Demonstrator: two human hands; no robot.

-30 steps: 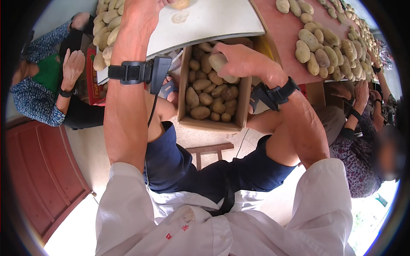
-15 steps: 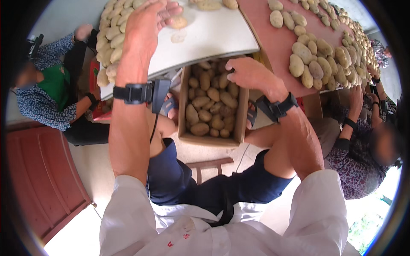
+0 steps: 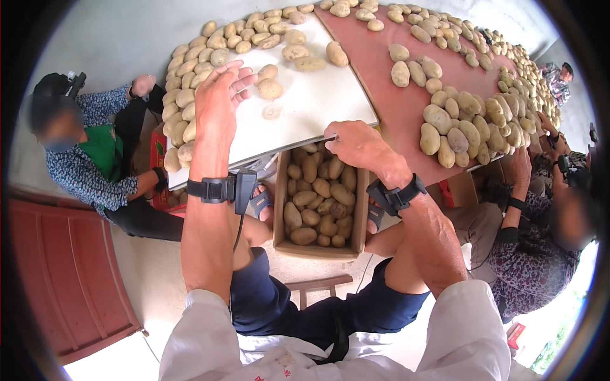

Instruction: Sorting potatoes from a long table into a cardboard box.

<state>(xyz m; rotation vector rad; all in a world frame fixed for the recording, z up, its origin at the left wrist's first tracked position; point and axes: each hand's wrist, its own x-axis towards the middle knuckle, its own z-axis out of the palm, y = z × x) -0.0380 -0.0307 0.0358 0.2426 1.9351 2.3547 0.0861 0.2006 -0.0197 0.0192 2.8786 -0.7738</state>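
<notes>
My left hand point(image 3: 220, 96) is over the white tabletop point(image 3: 298, 95), palm turned inward and fingers apart, holding nothing. Just right of its fingertips lie two potatoes, the nearer one point(image 3: 271, 89) yellowish and round. My right hand point(image 3: 365, 147) is closed at the near edge of the white top, thumb and fingers curled around that edge; some of the fingers are hidden. Below it, between my legs, a cardboard box point(image 3: 318, 252) holds many potatoes point(image 3: 321, 205).
Potatoes point(image 3: 185, 97) are heaped along the left and far rim of the white top. A red tabletop point(image 3: 375, 70) adjoins on the right, with a large potato pile point(image 3: 470, 130). People sit at left point(image 3: 82, 152) and right point(image 3: 534, 260). A wooden stool point(image 3: 321, 283) stands below.
The view has tilted up, showing more of the far tabletop. My left hand has drawn slightly left, away from the potatoes beside it. My right hand stays at the table edge.
</notes>
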